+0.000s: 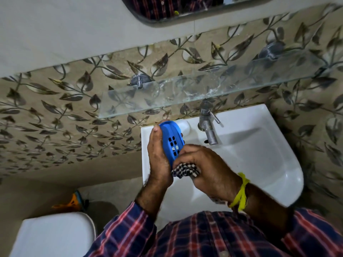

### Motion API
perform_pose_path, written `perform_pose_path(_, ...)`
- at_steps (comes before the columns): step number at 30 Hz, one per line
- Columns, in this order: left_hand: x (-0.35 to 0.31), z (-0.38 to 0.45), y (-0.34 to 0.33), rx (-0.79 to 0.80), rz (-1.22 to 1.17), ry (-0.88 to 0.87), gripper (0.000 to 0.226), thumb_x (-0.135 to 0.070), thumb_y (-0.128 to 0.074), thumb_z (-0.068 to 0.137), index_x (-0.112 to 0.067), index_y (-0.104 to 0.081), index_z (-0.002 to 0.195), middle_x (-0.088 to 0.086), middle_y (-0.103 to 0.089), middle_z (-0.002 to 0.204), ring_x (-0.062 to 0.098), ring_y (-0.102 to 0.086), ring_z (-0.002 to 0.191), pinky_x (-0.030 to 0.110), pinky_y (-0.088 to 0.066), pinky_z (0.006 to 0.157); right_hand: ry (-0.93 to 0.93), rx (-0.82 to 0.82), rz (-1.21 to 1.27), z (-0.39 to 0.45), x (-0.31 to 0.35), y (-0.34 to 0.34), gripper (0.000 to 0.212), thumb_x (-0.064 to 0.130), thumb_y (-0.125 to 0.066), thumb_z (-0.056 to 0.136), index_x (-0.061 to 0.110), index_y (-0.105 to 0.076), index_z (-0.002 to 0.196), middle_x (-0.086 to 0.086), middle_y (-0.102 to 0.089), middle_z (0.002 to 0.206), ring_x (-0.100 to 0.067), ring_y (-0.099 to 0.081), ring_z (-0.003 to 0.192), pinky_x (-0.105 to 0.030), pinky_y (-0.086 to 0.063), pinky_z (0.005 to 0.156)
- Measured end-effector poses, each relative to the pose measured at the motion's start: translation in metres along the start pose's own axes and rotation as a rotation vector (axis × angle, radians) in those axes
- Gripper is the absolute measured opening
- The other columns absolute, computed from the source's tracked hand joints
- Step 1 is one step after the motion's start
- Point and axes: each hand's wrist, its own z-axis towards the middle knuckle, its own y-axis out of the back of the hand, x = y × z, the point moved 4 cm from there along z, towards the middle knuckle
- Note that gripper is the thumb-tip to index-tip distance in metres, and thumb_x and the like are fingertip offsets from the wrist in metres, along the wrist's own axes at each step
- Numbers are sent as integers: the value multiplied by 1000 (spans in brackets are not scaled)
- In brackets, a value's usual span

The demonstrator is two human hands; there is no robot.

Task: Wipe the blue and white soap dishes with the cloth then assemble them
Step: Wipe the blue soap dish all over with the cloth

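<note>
While the left hand (157,156) clamps the blue soap dish (171,140) on edge, the right hand (206,164), fingers bunched around the cloth (185,170), should press into each slot; the rim too.

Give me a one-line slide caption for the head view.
Left hand holds blue soap dish over sink; right hand wipes with checked cloth.

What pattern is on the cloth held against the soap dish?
A black-and-white check; the cloth shows bunched in the right hand in the head view.
</note>
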Motion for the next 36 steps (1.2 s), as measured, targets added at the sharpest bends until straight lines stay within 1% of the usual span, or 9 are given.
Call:
perform_pose_path(4, -3, 3, -2, 21, 61, -30, 95, -75, -56, 73, 2, -53, 129, 24, -62, 99, 35, -60, 86, 41, -53, 73, 7, -86, -41, -4, -7, 3, 48, -7, -59, 69, 33, -72, 93, 12, -64, 95, -17, -62, 98, -39, -53, 77)
perform_pose_path(7, -5, 5, 5, 66, 66, -93, 66, -57, -60, 85, -5, -55, 126, 21, -68, 98, 36, -67, 84, 49, -57, 75, -89, -267, -42, -7, -31, 21, 43, -9, -61, 67, 25, -75, 88, 7, -68, 90, -21, -66, 93, -39, -55, 76)
perform_pose_path(10, 3, 6, 15, 120, -65, 3, 49, -36, -58, 94, -4, -53, 131, 29, -63, 116, 41, -63, 101, 57, -55, 86, -270, -512, 341, -2, -58, 39, 25, -6, -77, 73, 18, -76, 82, -2, -75, 82, -19, -71, 81, -43, -58, 80)
perform_pose_path(16, 27, 2, 4, -55, 262, 24, 22, -18, -60, 98, -20, -58, 120, 23, -64, 113, 32, -64, 92, 43, -54, 77, -518, -420, 1097, 5, -55, -4, 12, -3, -71, 82, 2, -75, 92, -14, -77, 89, -33, -74, 85, -38, -61, 75)
perform_pose_path(19, 28, -4, 2, -5, 220, 125, 25, -29, -54, 99, -12, -65, 114, 21, -70, 109, 30, -69, 88, 37, -56, 75, -406, -452, 743, 2, -46, -7, 11, 4, -76, 80, 6, -76, 91, -5, -78, 84, -20, -74, 81, -35, -60, 75)
perform_pose_path(24, 29, -12, 7, 274, -154, 411, 91, -78, -42, 80, -3, -67, 125, 24, -67, 124, 33, -67, 108, 47, -51, 98, -54, -402, 105, -2, -19, 0, 37, -6, -70, 73, 17, -76, 101, 1, -68, 98, -17, -66, 94, -35, -57, 82)
perform_pose_path(28, 35, -16, 8, 253, -242, 380, 60, -61, -48, 90, -18, -67, 129, 17, -67, 126, 30, -66, 111, 43, -52, 97, 88, -255, -261, -12, -5, -6, 44, 3, -63, 69, 19, -72, 109, -1, -65, 100, -27, -66, 92, -43, -58, 69)
perform_pose_path(32, 32, -14, 9, 214, -243, 316, 47, -51, -45, 96, -23, -70, 125, 14, -69, 127, 26, -69, 110, 40, -58, 90, -47, -423, -174, 12, 1, 7, 36, -3, -63, 69, 11, -73, 100, -8, -69, 96, -32, -65, 88, -43, -57, 73)
perform_pose_path(36, 22, -15, 16, 190, -217, 276, 47, -55, -42, 99, -28, -64, 132, 19, -60, 134, 32, -59, 119, 45, -50, 100, 200, -268, -223, -6, 17, -13, 29, 9, -59, 74, 16, -72, 99, -4, -66, 93, -27, -65, 81, -39, -57, 66)
